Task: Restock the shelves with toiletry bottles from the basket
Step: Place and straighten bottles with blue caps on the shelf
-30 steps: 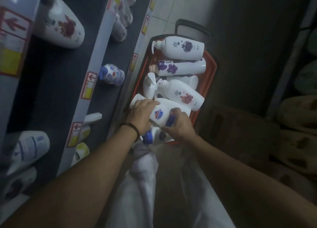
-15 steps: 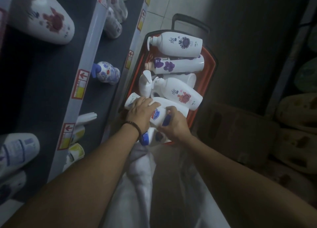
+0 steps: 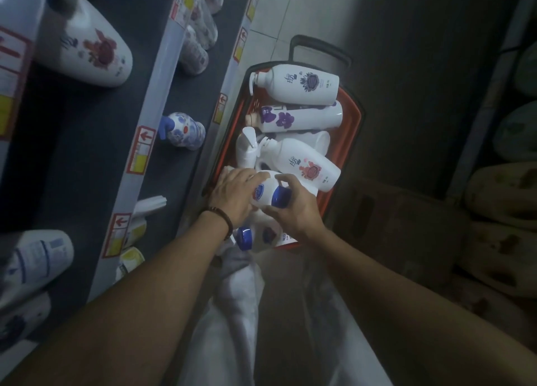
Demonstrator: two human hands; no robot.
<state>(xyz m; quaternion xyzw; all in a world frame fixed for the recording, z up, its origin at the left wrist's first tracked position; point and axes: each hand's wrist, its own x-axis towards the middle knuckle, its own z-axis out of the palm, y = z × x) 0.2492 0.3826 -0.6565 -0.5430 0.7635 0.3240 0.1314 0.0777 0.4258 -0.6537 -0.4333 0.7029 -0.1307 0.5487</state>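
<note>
Blue-capped bottle [image 3: 266, 201] lies on its side at the near end of the basket [image 3: 355, 118], on top of the other stock, and I have it between both hands. My left hand [image 3: 232, 193] is curled over its white body by the blue badge. My right hand [image 3: 293, 211] wraps thumb and fingers round the cap end.

I'd judge it full, so fairly heavy for its size, with stiff plastic walls that won't give much and a smooth, slippery skin. The body is the place to carry it. The cap is only good for steadying, since a lid could pop or twist.

Just under my wrists sits a second blue-capped bottle [image 3: 244, 238]. Beyond my fingertips lie the pink-flower pump bottle [image 3: 302, 162], then the purple-flower bottle [image 3: 302, 118], and the dark-flower pump bottle [image 3: 302, 83] farthest off. Out past my left hand are the shelves [image 3: 96, 141], with a small blue-patterned bottle [image 3: 184, 130] on one.
</note>
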